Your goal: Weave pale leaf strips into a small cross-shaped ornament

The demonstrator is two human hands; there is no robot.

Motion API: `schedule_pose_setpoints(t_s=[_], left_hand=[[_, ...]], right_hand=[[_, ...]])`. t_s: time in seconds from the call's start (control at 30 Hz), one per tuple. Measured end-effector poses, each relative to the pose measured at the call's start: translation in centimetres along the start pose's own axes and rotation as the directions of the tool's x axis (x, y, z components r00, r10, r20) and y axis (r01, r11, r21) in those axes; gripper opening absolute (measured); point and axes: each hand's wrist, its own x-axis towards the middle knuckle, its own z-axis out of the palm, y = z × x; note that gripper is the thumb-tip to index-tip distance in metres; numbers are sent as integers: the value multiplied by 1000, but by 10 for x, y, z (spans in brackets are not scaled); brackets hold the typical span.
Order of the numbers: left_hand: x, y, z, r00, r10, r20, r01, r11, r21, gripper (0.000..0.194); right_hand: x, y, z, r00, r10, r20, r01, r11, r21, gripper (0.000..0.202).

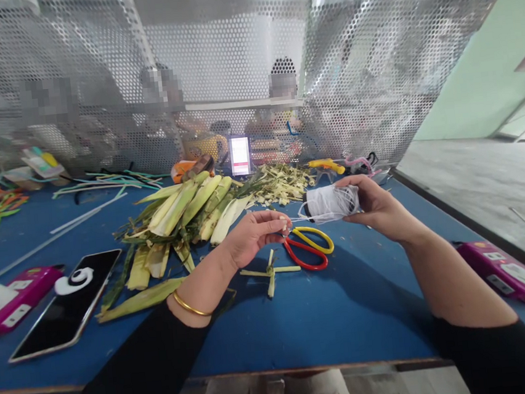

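Spool of thread: a spool (330, 203) wound in white hangs over the tabletop (350, 331), right of centre and nearer the far edge than the near one, its axis roughly level; it looks light and firm-cored, the outer winding loose enough to slip.
Best hold on the spool: probably by its dark ends, leaving the winding free to turn; squeezing the loops could tangle them.
Right hand: the right hand (377, 207) grips the spool's right end between thumb and fingers.
Thread: the white thread (298, 219) spans the short gap between the hands, soft and limp by its look, likely to knot and easiest to manage in a fingertip pinch.
Left hand: the left hand (263, 229), a bangle (190, 305) at its wrist, pinches the thread in its fingertips.
Scissors: red-and-yellow scissors (313, 267) lie just below the thread, blades hidden behind the left hand.
Husk cross: two pale strips form a small cross (270, 271) beside the scissors, toward the near edge; it appears light and easily bent.
Husks: a heap of corn husks (182, 208) sprawls left of centre, shreds (282, 186) toward the far edge.
Tabletop sides: a phone (64, 309) and a magenta case (33, 293) sit toward the left edge, a second magenta case (506, 269) by the right.
Beyond the far edge: people sit behind a perforated screen (230, 51).
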Motion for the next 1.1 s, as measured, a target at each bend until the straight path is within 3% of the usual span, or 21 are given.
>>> schedule_pose_setpoints(t_s=[0.33,0.57,0.7,0.9,1.1], left_hand=[[0,1,1,998,-5,-65,4,1000,-14,12],[4,-1,0,968,57,-245,-62,998,-14,16],[4,-2,2,984,40,-172,-32,998,47,19],[4,-12,6,996,47,-77,-22,955,297,15],[7,-17,7,947,309,-87,-184,744,642,7]], right_hand=[[1,2,-2,1000,-24,-11,24,1000,17,49],[0,1,-1,999,-39,-21,39,999,-13,49],[-1,2,2,999,-54,2,54,998,-8,48],[-1,2,11,986,-146,78,148,989,-21,45],[-1,1,16,967,-221,127,235,966,-110,43]])
